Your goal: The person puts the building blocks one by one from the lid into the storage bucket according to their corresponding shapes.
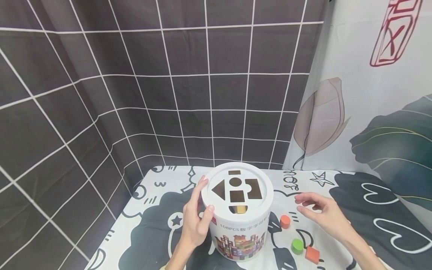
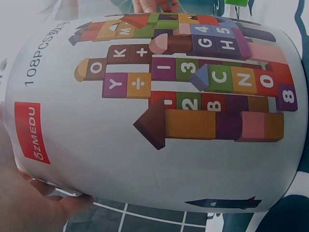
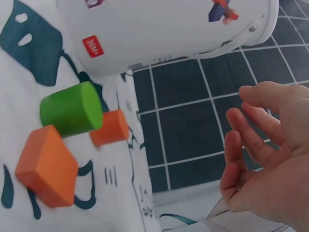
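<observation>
A white lidded bucket of toy blocks [image 1: 242, 225] stands upright, a picture of lettered blocks on its side. Its lid [image 1: 209, 195] has several shaped holes, and a yellow block [image 1: 240, 209] shows in the front one. My left hand [image 1: 197, 221] holds the bucket at its left side, thumb on the lid's front rim and fingers along the edge. To the bucket's right my right hand [image 1: 320, 212] is raised, empty, fingers loosely bent. Below it lie an orange-red cylinder [image 1: 285, 221], a green cylinder [image 1: 297, 246] and an orange-red rectangular block [image 1: 312, 255].
A white cloth with black cartoon drawings [image 1: 148, 191] covers the table. Behind it hangs a dark curtain with a white grid [image 1: 189, 93]. At the right a white curtain [image 1: 351, 41] carries leaf prints. A handle [image 3: 227, 50] hangs along the bucket's side.
</observation>
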Motion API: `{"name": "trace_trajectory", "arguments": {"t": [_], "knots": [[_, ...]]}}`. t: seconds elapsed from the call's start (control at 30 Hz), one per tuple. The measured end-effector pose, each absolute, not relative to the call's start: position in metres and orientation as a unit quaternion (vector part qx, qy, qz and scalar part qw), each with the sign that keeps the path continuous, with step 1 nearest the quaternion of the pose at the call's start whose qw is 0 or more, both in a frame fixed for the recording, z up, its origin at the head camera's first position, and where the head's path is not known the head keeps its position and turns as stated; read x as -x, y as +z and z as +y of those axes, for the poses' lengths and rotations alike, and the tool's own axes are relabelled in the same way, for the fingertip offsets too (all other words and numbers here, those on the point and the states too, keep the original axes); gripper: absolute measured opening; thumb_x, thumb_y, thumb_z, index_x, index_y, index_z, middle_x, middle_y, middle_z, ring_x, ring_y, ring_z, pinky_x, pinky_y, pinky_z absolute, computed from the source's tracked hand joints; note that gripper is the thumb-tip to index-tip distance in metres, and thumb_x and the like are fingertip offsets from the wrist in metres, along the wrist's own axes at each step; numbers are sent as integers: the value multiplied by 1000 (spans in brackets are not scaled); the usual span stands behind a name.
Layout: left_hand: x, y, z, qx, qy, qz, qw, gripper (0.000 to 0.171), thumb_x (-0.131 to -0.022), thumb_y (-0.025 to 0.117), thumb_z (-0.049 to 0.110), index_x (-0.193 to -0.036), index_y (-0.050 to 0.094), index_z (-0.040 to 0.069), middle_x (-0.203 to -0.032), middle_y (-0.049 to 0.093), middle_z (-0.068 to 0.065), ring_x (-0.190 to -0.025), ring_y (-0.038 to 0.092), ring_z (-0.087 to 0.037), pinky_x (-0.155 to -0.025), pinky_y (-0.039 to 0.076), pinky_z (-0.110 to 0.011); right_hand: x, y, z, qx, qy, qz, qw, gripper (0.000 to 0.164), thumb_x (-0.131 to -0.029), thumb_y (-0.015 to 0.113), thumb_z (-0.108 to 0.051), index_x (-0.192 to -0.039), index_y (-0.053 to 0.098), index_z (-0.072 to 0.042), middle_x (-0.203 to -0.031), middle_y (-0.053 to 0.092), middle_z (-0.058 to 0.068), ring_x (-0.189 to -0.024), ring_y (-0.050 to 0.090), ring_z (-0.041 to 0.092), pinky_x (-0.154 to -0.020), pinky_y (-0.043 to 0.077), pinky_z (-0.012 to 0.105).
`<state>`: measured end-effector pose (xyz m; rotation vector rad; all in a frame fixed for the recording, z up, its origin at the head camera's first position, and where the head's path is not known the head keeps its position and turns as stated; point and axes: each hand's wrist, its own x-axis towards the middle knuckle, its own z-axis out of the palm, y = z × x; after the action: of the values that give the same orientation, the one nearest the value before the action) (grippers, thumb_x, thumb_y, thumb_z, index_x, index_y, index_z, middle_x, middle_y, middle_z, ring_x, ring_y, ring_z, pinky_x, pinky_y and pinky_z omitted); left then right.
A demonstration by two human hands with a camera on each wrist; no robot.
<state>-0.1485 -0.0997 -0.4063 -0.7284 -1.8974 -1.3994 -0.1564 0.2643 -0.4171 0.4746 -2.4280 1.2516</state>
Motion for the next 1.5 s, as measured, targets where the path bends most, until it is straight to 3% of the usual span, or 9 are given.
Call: {"name": "trace_trajectory", "arguments": {"t": [0.13, 0.47, 1.17, 1.5], "knots": [[148, -406, -100, 278, -535, -726, 331, 62, -80, 53, 8, -141, 48, -5, -151, 43, -20, -133, 48, -34, -103, 47, -39, 157, -423, 266, -156, 442, -866, 173, 22, -83, 77, -3, -104, 72, -8, -96, 73, -5, -85, 63, 2, -68, 45, 20], [149, -407, -101, 280, -538, -723, 332, 62, -80, 53, 7, -140, 48, -5, -151, 43, -20, -133, 48, -34, -105, 44, -35, 159, -444, 267, -151, 459, -864, 145, 24, -81, 77, 0, -104, 70, 1, -95, 72, -3, -82, 61, 3, -64, 44, 23], [149, -407, -100, 281, -539, -723, 329, 61, -82, 53, 9, -141, 48, -4, -152, 43, -19, -134, 48, -34, -104, 45, -38, 156, -460, 261, -91, 457, -883, 57, 35, -82, 79, -9, -115, 69, -3, -105, 71, 8, -83, 60, 6, -68, 49, 26], [149, -408, -100, 281, -537, -724, 330, 61, -81, 53, 9, -140, 48, -5, -151, 44, -19, -134, 47, -34, -105, 44, -38, 158, -469, 262, -98, 475, -873, 60, 36, -80, 79, -5, -114, 68, 0, -104, 71, 13, -80, 60, 8, -65, 49, 26]]}}
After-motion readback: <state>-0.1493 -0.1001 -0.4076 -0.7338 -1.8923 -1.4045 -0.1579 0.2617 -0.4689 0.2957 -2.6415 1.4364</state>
